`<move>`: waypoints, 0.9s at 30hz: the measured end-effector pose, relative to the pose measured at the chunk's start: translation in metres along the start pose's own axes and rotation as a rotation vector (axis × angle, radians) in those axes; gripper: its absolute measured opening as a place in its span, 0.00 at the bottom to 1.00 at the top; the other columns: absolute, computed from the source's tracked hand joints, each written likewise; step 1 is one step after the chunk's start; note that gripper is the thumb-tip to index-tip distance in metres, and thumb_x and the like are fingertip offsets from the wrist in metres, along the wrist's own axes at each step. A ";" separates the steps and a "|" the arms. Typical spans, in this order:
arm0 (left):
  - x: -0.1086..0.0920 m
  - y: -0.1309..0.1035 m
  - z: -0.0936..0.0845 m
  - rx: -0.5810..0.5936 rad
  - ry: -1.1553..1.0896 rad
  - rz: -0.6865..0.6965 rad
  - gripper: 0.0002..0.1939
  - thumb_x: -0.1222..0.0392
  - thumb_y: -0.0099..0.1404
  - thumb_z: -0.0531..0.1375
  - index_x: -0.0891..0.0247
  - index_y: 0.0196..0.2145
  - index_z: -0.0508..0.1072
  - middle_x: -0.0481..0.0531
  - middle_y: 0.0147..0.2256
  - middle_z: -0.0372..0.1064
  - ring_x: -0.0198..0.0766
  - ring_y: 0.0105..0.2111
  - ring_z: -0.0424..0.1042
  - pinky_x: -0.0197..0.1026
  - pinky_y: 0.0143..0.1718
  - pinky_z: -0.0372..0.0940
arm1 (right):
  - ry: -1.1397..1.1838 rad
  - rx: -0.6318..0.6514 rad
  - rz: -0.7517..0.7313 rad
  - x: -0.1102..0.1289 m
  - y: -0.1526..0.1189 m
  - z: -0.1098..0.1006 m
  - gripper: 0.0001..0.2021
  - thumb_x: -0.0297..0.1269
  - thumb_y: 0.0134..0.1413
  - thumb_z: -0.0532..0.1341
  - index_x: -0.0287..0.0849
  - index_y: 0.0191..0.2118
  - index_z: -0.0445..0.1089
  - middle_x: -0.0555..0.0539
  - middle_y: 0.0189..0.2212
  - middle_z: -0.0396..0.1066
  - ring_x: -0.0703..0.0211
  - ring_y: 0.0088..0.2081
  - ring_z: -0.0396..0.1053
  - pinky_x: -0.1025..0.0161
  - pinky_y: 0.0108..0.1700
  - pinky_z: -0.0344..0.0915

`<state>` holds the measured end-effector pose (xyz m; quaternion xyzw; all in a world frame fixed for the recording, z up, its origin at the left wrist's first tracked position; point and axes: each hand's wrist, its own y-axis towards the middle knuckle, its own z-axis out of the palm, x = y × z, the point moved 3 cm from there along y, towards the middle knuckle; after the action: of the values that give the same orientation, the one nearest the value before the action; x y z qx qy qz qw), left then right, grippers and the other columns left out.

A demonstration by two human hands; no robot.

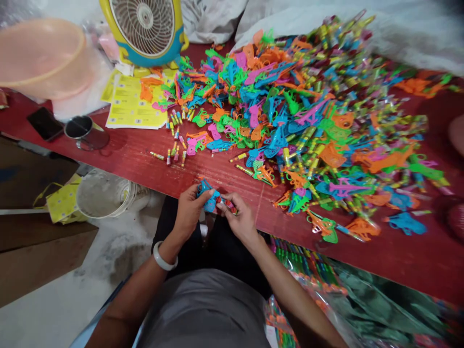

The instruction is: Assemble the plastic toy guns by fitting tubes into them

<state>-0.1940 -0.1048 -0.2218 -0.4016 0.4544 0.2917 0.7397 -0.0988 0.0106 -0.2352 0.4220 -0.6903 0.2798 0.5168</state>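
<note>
My left hand [189, 209], with a white bangle on its wrist, is closed on a blue plastic toy gun [209, 199] just off the table's front edge. Close beside it, the fingers of my right hand [239, 215] pinch a small reddish piece [220, 199] against the toy gun's right end. Fingers hide most of that piece, and its kind is unclear. Beyond my hands, small tubes with yellow printed wraps [176, 151] lie loose on the red table [145, 159]. A big heap of orange, green, pink and blue toy guns [277, 137] spreads to the right.
A yellow fan [145, 29], yellow printed sheets [134, 104], a peach basin [43, 58], a metal mug [86, 133] and a phone [45, 123] occupy the left. Below stands a bucket [103, 193]. Packed bags [315, 275] sit under the table at right.
</note>
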 end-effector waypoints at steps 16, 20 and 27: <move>-0.039 0.136 0.031 -0.207 1.137 0.469 0.09 0.67 0.60 0.67 0.66 0.37 0.71 0.64 0.46 0.69 0.54 0.50 0.65 0.53 0.54 0.58 | -0.328 -0.407 -0.237 0.005 0.085 -0.067 0.14 0.45 0.63 0.60 0.44 0.47 0.75 0.41 0.41 0.77 0.48 0.42 0.74 0.49 0.48 0.70; -0.031 0.108 0.012 -0.197 0.893 0.454 0.08 0.65 0.64 0.63 0.60 0.32 0.66 0.51 0.34 0.68 0.42 0.37 0.67 0.45 0.43 0.61 | -0.150 -0.317 -0.038 -0.007 0.087 -0.021 0.17 0.50 0.60 0.60 0.43 0.46 0.74 0.42 0.39 0.77 0.49 0.41 0.72 0.52 0.48 0.68; -0.006 0.043 0.014 -0.193 0.661 0.558 0.04 0.67 0.63 0.60 0.59 0.35 0.70 0.54 0.37 0.70 0.43 0.41 0.69 0.47 0.48 0.63 | 0.164 -0.213 0.201 0.007 0.066 0.012 0.18 0.53 0.51 0.68 0.43 0.28 0.67 0.54 0.23 0.64 0.64 0.26 0.58 0.66 0.29 0.58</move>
<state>-0.2248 -0.0712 -0.2269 -0.4024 0.7282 0.3771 0.4070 -0.1629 0.0306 -0.2289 0.2693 -0.7103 0.2889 0.5827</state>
